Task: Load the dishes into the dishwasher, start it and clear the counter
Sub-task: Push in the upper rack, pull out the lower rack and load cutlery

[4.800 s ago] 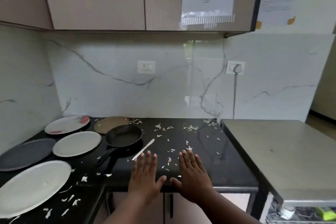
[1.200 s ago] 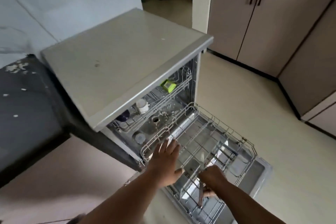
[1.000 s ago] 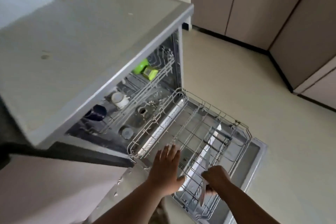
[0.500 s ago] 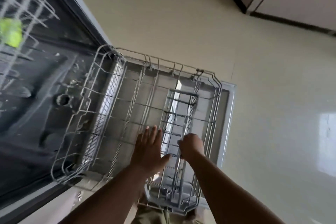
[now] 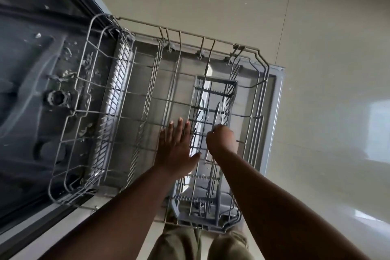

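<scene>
The dishwasher's grey wire lower rack point(image 5: 88, 48) is pulled out over the open door point(image 5: 275, 112), and I look straight down on it. A grey cutlery basket point(image 5: 215, 84) sits in the rack's right half. My right hand point(image 5: 221, 139) is closed in a fist over the basket, gripping a pale knife point(image 5: 217, 113) whose tip points away from me among the basket's slots. Just left of the basket, my left hand point(image 5: 175, 148) lies flat with its fingers spread on the rack wires. No plates or pans are in view.
The dishwasher tub point(image 5: 31, 69) lies to the left, with food bits around the filter point(image 5: 57, 98). Beige floor tiles point(image 5: 327, 69) stretch to the right and beyond the door. My legs in olive trousers point(image 5: 187, 245) stand at the rack's near edge.
The view has dropped from the counter and dishwasher top to straight down on the pulled-out rack. My right hand has moved the knife further along the cutlery basket; my left hand stays flat on the rack.
</scene>
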Tool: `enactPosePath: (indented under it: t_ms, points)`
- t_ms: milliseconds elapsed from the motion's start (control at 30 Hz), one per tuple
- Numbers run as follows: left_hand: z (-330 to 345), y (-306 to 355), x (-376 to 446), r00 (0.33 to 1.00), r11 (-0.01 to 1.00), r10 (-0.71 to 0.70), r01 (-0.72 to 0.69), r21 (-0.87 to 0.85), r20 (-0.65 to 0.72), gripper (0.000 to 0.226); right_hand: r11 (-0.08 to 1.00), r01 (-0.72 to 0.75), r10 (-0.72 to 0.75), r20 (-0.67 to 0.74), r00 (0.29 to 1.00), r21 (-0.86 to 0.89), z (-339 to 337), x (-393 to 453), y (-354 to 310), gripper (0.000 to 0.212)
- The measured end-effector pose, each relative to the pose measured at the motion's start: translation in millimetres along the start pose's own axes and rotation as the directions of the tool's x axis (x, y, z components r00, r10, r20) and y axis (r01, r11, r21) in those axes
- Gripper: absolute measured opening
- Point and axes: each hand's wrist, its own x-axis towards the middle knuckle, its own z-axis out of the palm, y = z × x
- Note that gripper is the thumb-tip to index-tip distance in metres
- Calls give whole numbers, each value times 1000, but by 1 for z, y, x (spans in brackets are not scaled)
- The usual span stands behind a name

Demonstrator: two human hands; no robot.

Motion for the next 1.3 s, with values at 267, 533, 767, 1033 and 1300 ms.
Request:
enactPosePath:
  t_ms: [267,533,767,1033,1300]
  points:
    - [8,-1,0,1000,1000,-13,13,6,-21,96,998,24,-23,16,1000,-54,5,0,-8,17]
    - [20,-3,-15,999,999,-33,33,5,-30,96,997,42,-37,-93,995,57,1,-15,-2,34]
    - [17,-5,-57,993,994,-112,112,-22,-39,96,947,297,-307,-70,949,-122,-17,-54,12,39]
    - [-2,2,-123,961,968,-247,239,-77,-123,86,645,566,-535,225,814,-514,-40,-113,16,72]
    - [-32,24,-190,903,937,-345,316,-147,-256,90,422,698,-639,356,682,-579,-58,-177,10,82]
